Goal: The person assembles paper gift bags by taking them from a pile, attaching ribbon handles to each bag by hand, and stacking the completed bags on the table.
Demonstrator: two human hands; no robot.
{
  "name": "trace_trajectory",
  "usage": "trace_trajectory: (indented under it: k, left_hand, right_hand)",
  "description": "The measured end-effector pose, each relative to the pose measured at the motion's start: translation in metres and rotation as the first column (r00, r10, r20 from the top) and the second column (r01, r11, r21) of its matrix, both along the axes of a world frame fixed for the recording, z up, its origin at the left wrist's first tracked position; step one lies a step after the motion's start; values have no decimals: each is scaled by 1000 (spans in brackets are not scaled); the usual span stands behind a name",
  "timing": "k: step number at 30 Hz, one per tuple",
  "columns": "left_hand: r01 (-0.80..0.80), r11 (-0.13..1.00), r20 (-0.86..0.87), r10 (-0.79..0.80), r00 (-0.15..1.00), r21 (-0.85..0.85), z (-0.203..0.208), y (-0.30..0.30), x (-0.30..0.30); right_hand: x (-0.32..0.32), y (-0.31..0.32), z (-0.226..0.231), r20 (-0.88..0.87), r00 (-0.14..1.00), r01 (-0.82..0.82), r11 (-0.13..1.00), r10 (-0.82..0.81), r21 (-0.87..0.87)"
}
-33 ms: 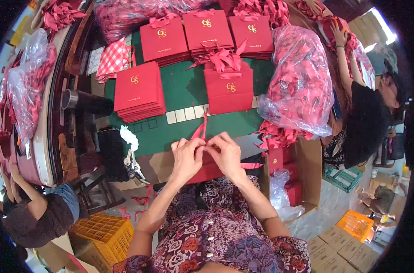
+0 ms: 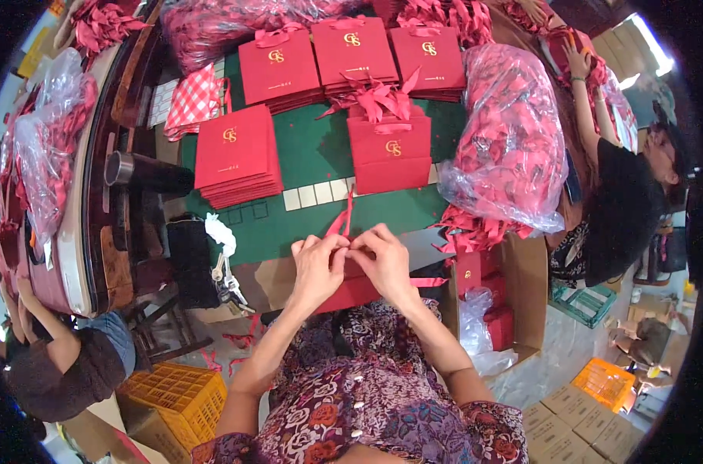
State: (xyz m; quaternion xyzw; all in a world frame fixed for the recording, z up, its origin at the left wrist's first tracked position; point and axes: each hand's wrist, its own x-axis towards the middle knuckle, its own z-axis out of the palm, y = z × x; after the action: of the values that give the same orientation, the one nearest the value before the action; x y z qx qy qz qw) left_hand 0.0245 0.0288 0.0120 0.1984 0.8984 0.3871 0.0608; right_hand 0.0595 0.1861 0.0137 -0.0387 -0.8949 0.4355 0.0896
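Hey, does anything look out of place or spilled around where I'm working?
Yes: a few red strips lie on the floor to your left, apart from the ribbons heaped beside the plastic sack. They look dropped. Nothing looks clearly damaged.

My left hand (image 2: 318, 269) and right hand (image 2: 383, 263) hide the pinched part of the red ribbon (image 2: 339, 226) from view.

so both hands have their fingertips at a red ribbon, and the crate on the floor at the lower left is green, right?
Not quite: the crate at the lower left is orange-yellow, not green, as the head view shows. The left hand and right hand do have their fingertips at a red ribbon.
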Motion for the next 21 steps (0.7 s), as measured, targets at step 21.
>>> trace_trajectory:
  k: [21]
  left_hand:
    - [206,978,-396,-199,896,-25,17,0,-4]
  right_hand:
    - [-35,46,-10,334,864,-219,878,378,-426]
